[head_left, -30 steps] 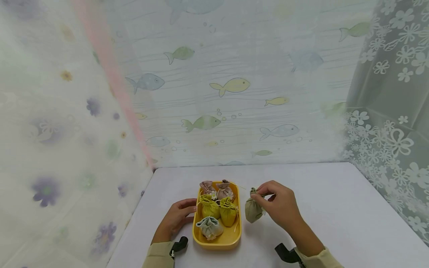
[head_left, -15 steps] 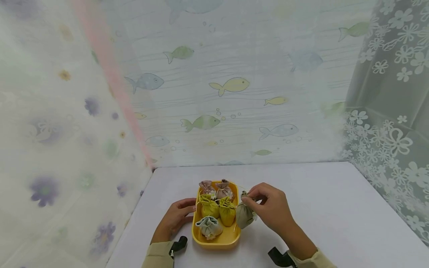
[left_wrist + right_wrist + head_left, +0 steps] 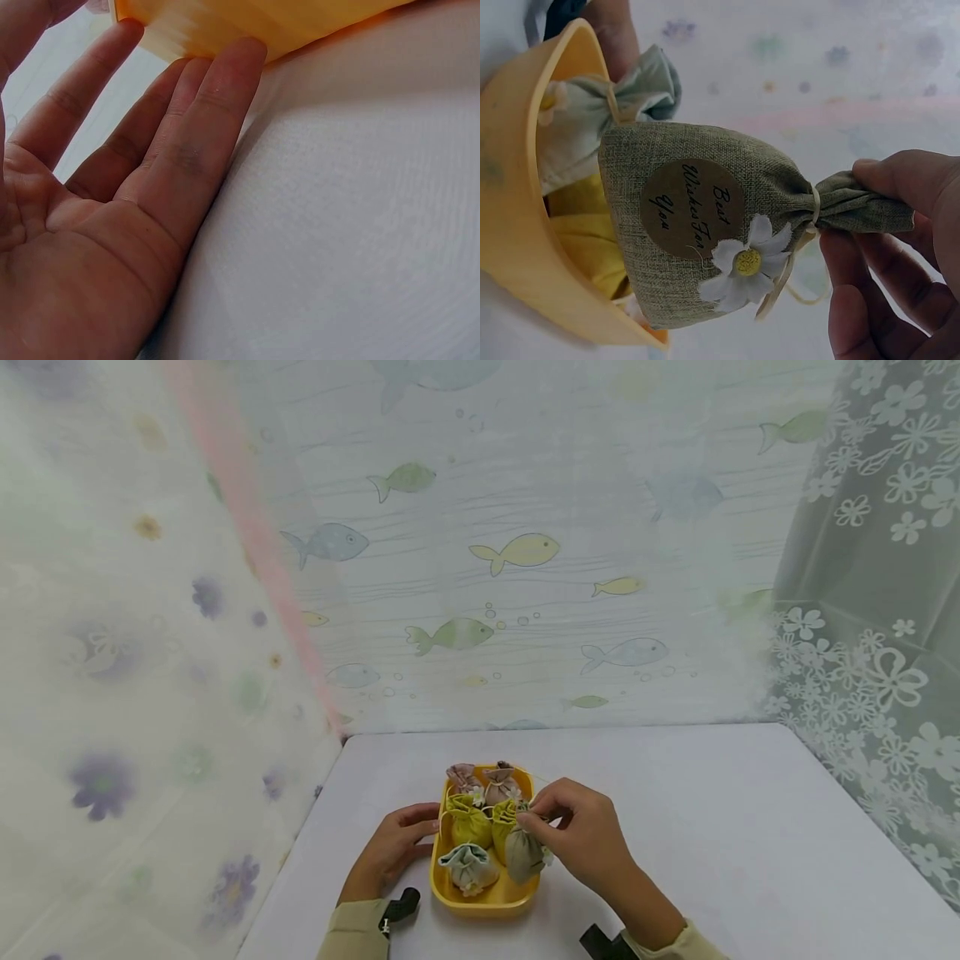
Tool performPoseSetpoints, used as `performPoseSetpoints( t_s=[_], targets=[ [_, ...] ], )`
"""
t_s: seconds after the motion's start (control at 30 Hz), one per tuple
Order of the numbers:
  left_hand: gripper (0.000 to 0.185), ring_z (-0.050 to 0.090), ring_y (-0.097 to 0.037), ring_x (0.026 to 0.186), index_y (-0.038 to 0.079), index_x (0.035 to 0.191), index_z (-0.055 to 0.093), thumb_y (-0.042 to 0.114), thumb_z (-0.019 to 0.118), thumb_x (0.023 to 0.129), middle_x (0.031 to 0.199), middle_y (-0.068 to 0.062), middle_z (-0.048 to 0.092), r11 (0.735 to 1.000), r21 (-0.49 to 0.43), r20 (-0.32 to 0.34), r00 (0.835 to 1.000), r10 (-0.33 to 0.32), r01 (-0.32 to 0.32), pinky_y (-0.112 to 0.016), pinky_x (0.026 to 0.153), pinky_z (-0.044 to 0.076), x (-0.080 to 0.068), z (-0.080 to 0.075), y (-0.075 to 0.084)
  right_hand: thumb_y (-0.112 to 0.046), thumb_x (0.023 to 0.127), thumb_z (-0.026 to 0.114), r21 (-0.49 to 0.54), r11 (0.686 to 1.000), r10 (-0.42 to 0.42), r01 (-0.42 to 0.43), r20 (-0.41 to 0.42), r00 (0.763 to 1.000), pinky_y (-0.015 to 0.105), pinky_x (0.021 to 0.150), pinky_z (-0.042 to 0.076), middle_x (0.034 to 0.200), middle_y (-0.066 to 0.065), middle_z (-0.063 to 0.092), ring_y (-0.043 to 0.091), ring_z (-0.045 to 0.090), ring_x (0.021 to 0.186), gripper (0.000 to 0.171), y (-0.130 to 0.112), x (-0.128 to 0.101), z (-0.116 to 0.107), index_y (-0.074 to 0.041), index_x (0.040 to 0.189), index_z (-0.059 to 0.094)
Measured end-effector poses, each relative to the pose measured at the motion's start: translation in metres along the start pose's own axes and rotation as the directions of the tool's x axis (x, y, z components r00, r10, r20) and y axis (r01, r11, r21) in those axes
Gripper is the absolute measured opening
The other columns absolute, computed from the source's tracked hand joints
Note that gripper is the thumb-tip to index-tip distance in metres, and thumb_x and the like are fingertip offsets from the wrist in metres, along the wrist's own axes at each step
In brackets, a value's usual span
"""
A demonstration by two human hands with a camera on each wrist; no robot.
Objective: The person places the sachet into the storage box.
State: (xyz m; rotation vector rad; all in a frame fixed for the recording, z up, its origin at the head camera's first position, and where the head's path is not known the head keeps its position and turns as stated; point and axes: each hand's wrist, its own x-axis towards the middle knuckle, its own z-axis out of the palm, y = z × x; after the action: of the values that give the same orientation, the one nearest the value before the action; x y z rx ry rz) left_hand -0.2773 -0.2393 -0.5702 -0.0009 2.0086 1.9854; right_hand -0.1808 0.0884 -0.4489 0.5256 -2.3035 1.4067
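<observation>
Olive-green linen sachet, pinched at its tied neck by the right hand, thumb and fingers closed on the gathered top. Hanging with its bottom inside the near right corner of the yellow tray, just at the right rim. Round brown paper label with cursive writing on the side of the sachet, a small white daisy with yellow centre below it, and a thin pale cord around the neck.

Inside the tray, five more sachets: a pale blue-green sachet in the near left part, two yellow sachets in the middle row, two brownish-pink sachets at the far end. Held sachet touching or almost touching the right yellow one; not possible to tell which.

Left hand flat on the white desk, relaxed and released, fingers straight with the tips pressing against the left outer wall of the tray, holding nothing.

Beige sleeves at both wrists, a black camera mount on each. Behind the desk a curtain with fish pattern; flower-printed curtains at the left and the right side.
</observation>
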Motion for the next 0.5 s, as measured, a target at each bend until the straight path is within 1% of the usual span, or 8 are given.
performPoseSetpoints(
  t_s=[0.27, 0.5],
  targets=[
    [0.061, 0.067, -0.022, 0.119, 0.006, 0.141, 0.062, 0.029, 0.083, 0.089, 0.140, -0.012, 0.064, 1.000, 0.000, 0.009, 1.000, 0.009, -0.009, -0.041, 0.095, 0.061, 0.000, 0.000, -0.001, -0.025, 0.083, 0.089, -0.028, 1.000, 0.003, -0.003, 0.015, 1.000, 0.022, 0.058, 0.057, 0.087, -0.019, 0.066, 0.001, 0.061, 0.071, 0.027, 0.001, -0.002, 0.015, -0.034, 0.077, 0.064],
    [0.059, 0.067, -0.021, 0.119, 0.006, 0.141, 0.062, 0.028, 0.082, 0.090, 0.140, -0.012, 0.064, 1.000, -0.006, 0.009, 1.000, 0.007, -0.007, -0.041, 0.095, 0.061, 0.001, -0.001, -0.001, -0.024, 0.083, 0.089, -0.043, 0.999, 0.015, -0.013, 0.055, 0.998, 0.021, 0.058, 0.056, 0.086, -0.019, 0.065, 0.001, 0.060, 0.070, 0.028, 0.003, -0.005, 0.025, -0.032, 0.076, 0.063]
  ],
)
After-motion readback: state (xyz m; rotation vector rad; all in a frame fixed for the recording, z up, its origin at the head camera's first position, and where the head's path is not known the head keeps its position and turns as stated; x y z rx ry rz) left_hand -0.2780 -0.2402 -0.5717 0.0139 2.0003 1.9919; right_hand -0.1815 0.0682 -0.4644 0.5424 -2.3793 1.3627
